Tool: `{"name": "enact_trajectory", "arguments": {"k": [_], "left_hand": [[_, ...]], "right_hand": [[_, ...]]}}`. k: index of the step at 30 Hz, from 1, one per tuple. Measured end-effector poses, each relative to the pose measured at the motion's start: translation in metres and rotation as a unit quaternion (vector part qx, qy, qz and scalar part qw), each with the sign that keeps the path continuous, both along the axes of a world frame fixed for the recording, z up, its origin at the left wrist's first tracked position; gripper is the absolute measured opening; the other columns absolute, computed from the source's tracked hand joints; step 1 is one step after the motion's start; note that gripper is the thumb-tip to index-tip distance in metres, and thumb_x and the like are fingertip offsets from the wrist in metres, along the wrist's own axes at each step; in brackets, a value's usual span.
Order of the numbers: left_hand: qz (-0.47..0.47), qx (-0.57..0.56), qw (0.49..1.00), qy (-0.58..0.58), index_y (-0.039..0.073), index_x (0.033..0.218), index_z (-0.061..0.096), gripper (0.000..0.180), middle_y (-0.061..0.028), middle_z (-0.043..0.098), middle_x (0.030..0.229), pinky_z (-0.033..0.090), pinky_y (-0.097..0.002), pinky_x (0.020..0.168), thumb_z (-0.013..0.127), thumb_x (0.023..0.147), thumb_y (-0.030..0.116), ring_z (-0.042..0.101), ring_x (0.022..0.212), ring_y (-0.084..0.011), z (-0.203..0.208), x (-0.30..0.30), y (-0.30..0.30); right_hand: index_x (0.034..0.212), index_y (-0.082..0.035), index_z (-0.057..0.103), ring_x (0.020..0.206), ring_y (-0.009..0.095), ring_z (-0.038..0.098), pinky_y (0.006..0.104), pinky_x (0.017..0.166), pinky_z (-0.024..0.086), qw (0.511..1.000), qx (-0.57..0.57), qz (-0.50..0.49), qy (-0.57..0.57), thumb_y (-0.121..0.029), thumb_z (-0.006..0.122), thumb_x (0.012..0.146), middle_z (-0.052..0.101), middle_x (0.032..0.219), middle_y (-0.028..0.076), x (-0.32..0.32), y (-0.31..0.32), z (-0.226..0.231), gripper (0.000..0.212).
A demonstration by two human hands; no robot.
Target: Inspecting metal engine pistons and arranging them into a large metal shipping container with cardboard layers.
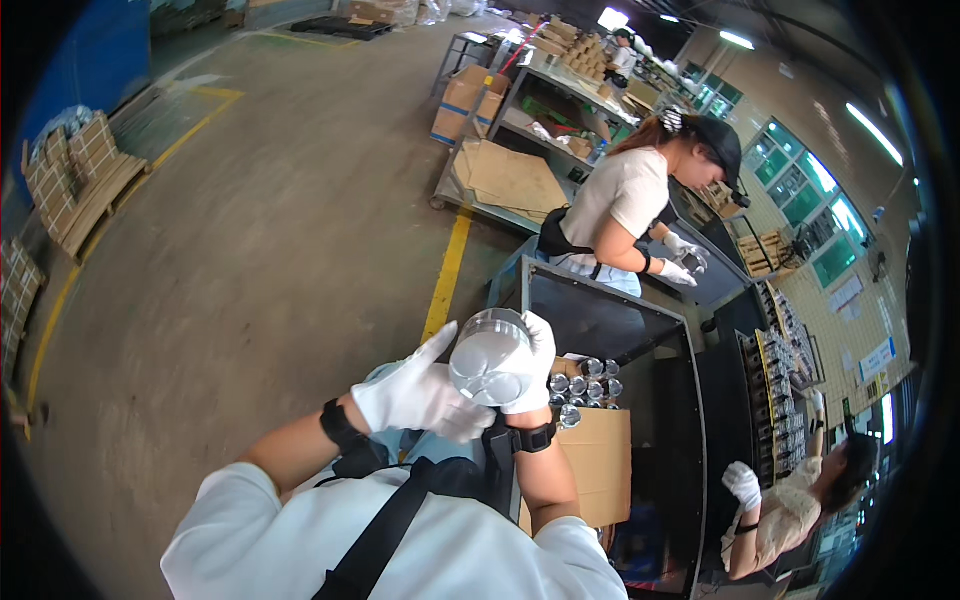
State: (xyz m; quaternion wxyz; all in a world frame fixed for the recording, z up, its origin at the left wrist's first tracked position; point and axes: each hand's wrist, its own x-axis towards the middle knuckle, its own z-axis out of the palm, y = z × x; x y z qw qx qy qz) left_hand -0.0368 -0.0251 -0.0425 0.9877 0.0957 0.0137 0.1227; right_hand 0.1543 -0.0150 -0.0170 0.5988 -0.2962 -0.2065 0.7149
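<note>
I take the clear glass jar (490, 357) as my landmark, since everything turns on how it sits between my two hands. It is held up in the air, above and just nearer me than the cluster of small shiny jars (585, 385) on the dark desk (640, 330), with one round end facing my camera, so its long axis points roughly toward me and away.

To the left of the jar, my left hand (415, 395) in its white glove comes in from the lower left, forearm bent across my chest. Its grip is loose: the thumb sticks up beside the jar's left edge and the fingers reach under the jar's lower side. I cannot tell whether they bear weight or only touch.

To the right of the jar, my right hand (530, 365), also gloved, rises almost straight up from the elbow, and its fingers wrap closed over the jar's far right side. This hand is the nearer one and carries the jar.

Below right of the jar a flat cardboard sheet (600, 465) lies beside the small jars. Further right and above, a co-worker in a white shirt (625, 190) bends over the next desk, and another person (790, 510) sits low at the right.
</note>
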Motion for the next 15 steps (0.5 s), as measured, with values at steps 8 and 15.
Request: {"name": "enact_trajectory", "arguments": {"k": [8, 15], "left_hand": [[0.053, -0.155, 0.977, -0.139, 0.011, 0.133, 0.055, 0.067, -0.0266, 0.054, 0.132, 0.051, -0.0655, 0.081, 0.047, 0.094, 0.064, 0.059, 0.105, -0.0495, -0.003, 0.004, 0.009], [0.179, -0.043, 0.97, -0.157, 0.01, 0.131, 0.055, 0.066, -0.0234, 0.055, 0.131, 0.056, -0.0573, 0.075, 0.045, 0.094, 0.064, 0.061, 0.102, -0.046, 0.019, -0.022, 0.015]], "right_hand": [[0.096, 0.001, 0.065, 0.076, 0.012, 0.061, 0.0245, 0.068, 0.048, 0.873, 0.296, -0.033, -0.386, -0.018, 0.058, 0.098, 0.068, 0.09, 0.008, 0.0, -0.025, 0.043, 0.021], [0.102, 0.002, 0.063, 0.081, 0.015, 0.064, 0.028, 0.074, 0.05, 0.878, 0.247, -0.047, -0.408, -0.034, 0.053, 0.102, 0.07, 0.095, 0.011, 0.032, -0.05, 0.019, 0.037]]}}
